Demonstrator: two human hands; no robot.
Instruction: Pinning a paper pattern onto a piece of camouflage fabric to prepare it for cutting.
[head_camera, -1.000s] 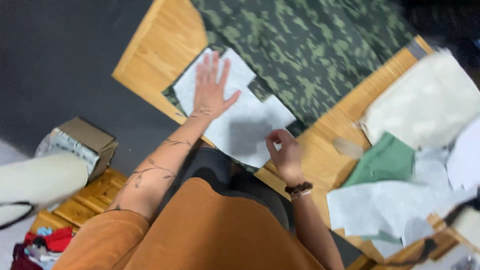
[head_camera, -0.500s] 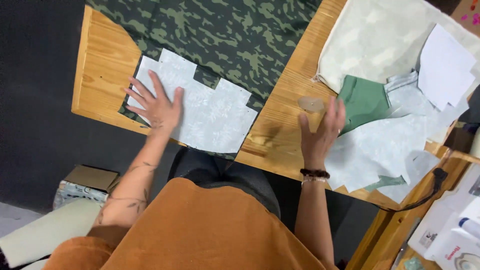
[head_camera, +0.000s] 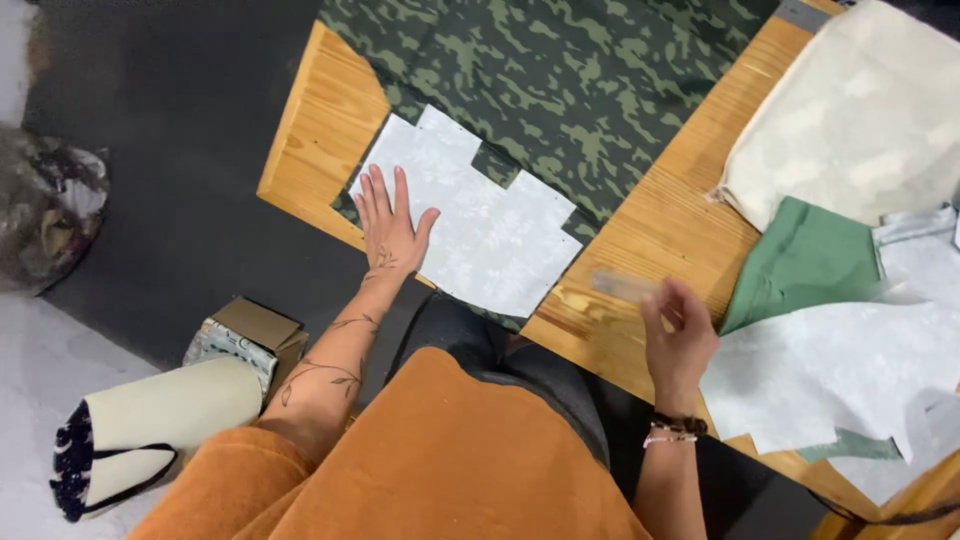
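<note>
The left hand (head_camera: 388, 232) lies flat, palm down and fingers spread slightly, on the near left edge of a white paper pattern piece (head_camera: 480, 225) with stepped, notched edges, holding nothing. That pattern lies on a green camouflage fabric (head_camera: 560, 80) which runs from the desk's left corner toward the far side. The right hand (head_camera: 678, 335) is raised just above the near edge of the desk, fingers curled around a small pale object (head_camera: 622, 284) that is too blurred to identify, perhaps a flat strip or marker. Under both is a wooden desk (head_camera: 320, 130) of light, grained planks, set at an angle in the view. To the right lie a cream cloth (head_camera: 860, 120) at the far side, a folded plain green fabric (head_camera: 800, 260) beside it, and more white paper pieces (head_camera: 830, 370) nearer. Beyond the desk's left edge is a dark floor (head_camera: 170, 130), with a small cardboard box (head_camera: 250, 335) and a pale rolled bundle (head_camera: 150, 425) near the person's left side. The left forearm reaches straight forward, tattooed; the right wrist, bent upward, wears a beaded bracelet (head_camera: 676, 430). An orange garment (head_camera: 440, 470) fills the near foreground.
</note>
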